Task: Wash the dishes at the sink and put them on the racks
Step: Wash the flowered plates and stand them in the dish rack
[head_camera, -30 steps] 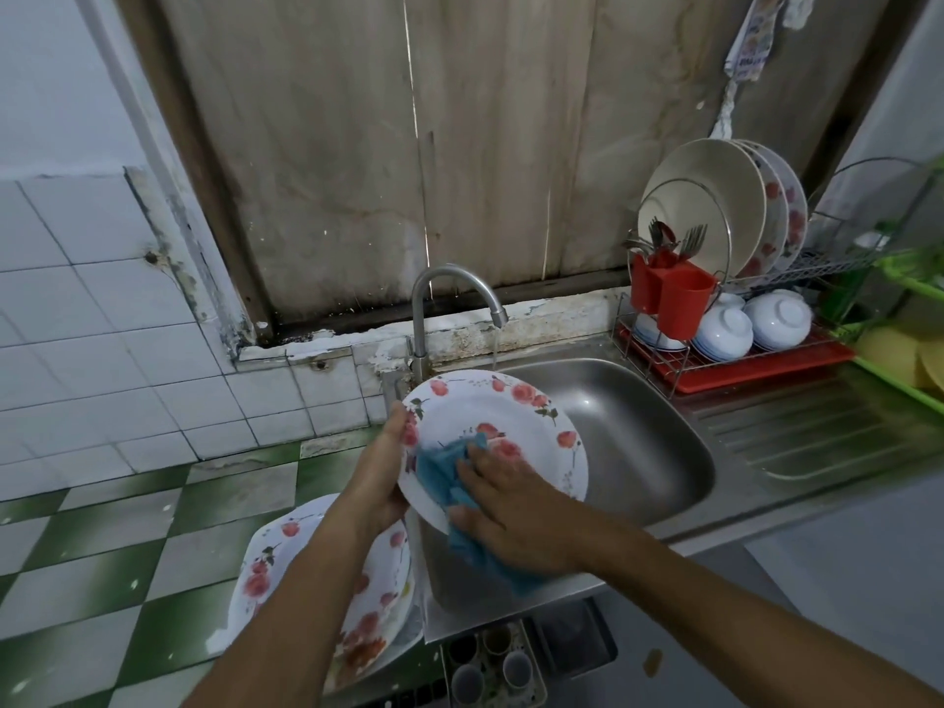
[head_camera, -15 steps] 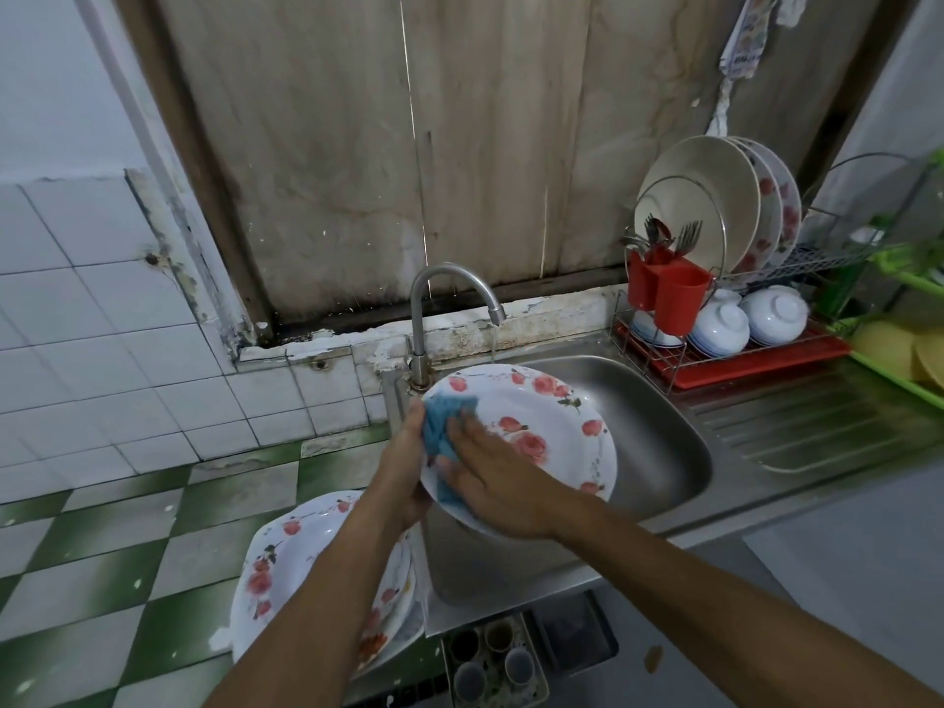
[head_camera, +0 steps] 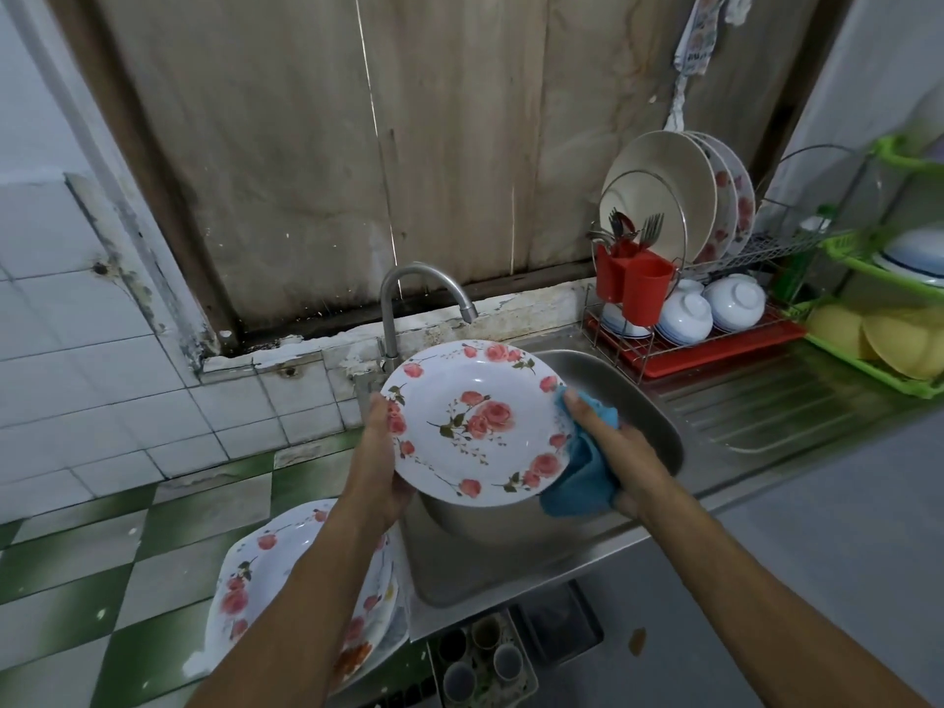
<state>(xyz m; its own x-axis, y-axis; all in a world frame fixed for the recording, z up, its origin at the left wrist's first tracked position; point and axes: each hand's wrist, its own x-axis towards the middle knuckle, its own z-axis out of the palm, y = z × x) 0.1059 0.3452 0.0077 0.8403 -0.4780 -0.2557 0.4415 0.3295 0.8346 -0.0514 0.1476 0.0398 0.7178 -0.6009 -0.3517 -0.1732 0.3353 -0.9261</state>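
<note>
**A rose plate is wiped over the sink**

The person holds a plate [head_camera: 475, 426] with red roses over the sink [head_camera: 656, 426], just below the tap [head_camera: 424, 283]. It is tilted so that its face looks up toward the camera. The left hand [head_camera: 380, 467] grips the left rim: the thumb lies on the front, and the other fingers go behind the plate and are hidden. The right hand [head_camera: 618, 452] has its fingers curled round a blue cloth [head_camera: 582, 477], and the thumb presses the cloth against the right rim.

The plate is stiff and seems light enough for one hand. It is probably wet, so its smooth surface will be slippery. Whether it is ceramic or plastic cannot be told, so it is safer to treat it as breakable above the steel sink. The best hold is at the rim, thumb in front and fingers behind, as the left hand has it.

A stack of plates [head_camera: 265, 569] lies at the lower left. The rack [head_camera: 715, 350] on the right carries plates and bowls.
</note>
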